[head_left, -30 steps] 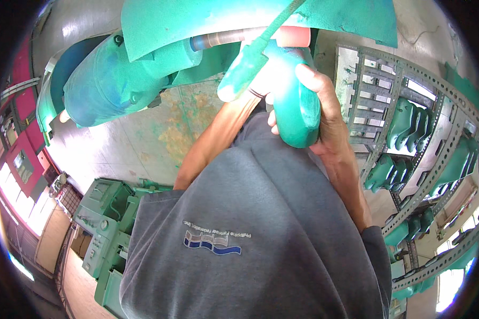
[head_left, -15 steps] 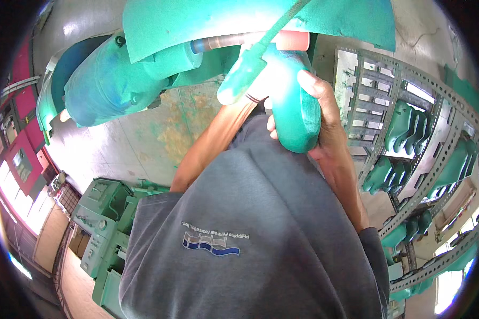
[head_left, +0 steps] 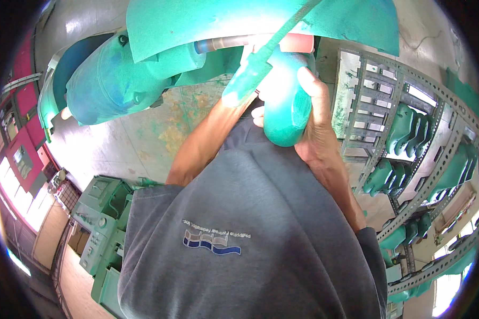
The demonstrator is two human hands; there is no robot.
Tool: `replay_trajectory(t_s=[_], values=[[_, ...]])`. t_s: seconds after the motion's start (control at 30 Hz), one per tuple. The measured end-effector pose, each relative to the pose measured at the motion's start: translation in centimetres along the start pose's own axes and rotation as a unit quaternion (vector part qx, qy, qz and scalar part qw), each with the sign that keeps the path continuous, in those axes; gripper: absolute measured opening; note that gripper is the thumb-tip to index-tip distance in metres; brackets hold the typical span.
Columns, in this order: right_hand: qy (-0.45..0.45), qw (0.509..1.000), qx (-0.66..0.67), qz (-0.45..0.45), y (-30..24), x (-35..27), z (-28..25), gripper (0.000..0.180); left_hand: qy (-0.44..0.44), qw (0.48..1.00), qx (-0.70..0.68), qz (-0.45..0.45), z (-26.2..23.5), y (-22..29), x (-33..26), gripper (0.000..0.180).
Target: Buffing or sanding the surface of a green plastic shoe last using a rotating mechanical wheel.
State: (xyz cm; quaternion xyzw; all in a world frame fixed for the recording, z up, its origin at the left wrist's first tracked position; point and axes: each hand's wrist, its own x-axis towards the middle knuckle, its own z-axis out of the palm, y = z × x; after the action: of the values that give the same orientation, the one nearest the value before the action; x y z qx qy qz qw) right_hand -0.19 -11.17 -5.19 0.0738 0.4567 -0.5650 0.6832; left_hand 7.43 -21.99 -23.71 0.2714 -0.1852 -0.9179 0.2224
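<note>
A rounded green shoe last [head_left: 283,119] is held in front of me, its far end close beneath a pinkish abrasive wheel [head_left: 298,42] on a horizontal shaft [head_left: 223,43]. Glare hides whether the last touches the wheel. My right hand [head_left: 319,119] wraps the near part, thumb along the right side and fingertips showing at the left. My left hand [head_left: 267,84] reaches to the far end, closed against the last. A green-dusted lamp [head_left: 245,85] on a bendable arm covers part of that hand, and strong light washes out its fingers.
A curved green hood [head_left: 351,29] overhangs the wheel. Left of it sits a big green motor-like cylinder [head_left: 117,80]. On the right stands a perforated metal rack [head_left: 375,98] with several green lasts [head_left: 404,130]. A green control cabinet [head_left: 98,223] is at lower left.
The last has shifted a little left and away from me and has rolled in my hands. More of the right palm and wrist shows beside it.
</note>
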Motion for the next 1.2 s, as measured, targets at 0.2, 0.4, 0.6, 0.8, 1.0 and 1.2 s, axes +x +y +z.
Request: replay_trajectory(t_s=[0.2, 0.4, 0.6, 0.8, 1.0, 1.2], values=[[-0.002, 1.000, 0.002, -0.014, 0.6, 0.4, -0.1, 0.072, -0.029, 0.987, 0.152, 0.034, -1.1, -0.2, 1.2, 0.068], [0.018, 0.999, -0.019, -0.034, 1.0, 0.1, 0.0, 0.069, -0.079, 0.990, 0.113, 0.021, -0.6, -0.1, 0.9, 0.068], [-0.011, 1.000, -0.016, -0.007, 0.4, 0.3, -0.4, 0.067, -0.074, 0.989, 0.128, 0.016, 1.0, 0.4, 0.8, 0.067], [0.006, 0.999, -0.040, -0.019, 1.1, 0.1, -0.6, 0.063, -0.014, 0.998, 0.021, -0.061, -0.6, -0.4, -0.7, 0.070], [0.002, 0.999, -0.033, -0.023, 1.9, 1.6, -2.6, 0.061, 0.015, 0.995, -0.008, -0.099, -2.0, -1.5, -1.0, 0.081], [-0.029, 0.998, -0.056, 0.014, 0.3, 0.2, -1.4, 0.062, -0.075, 0.995, -0.016, -0.061, 1.6, 1.6, -1.0, 0.089]])
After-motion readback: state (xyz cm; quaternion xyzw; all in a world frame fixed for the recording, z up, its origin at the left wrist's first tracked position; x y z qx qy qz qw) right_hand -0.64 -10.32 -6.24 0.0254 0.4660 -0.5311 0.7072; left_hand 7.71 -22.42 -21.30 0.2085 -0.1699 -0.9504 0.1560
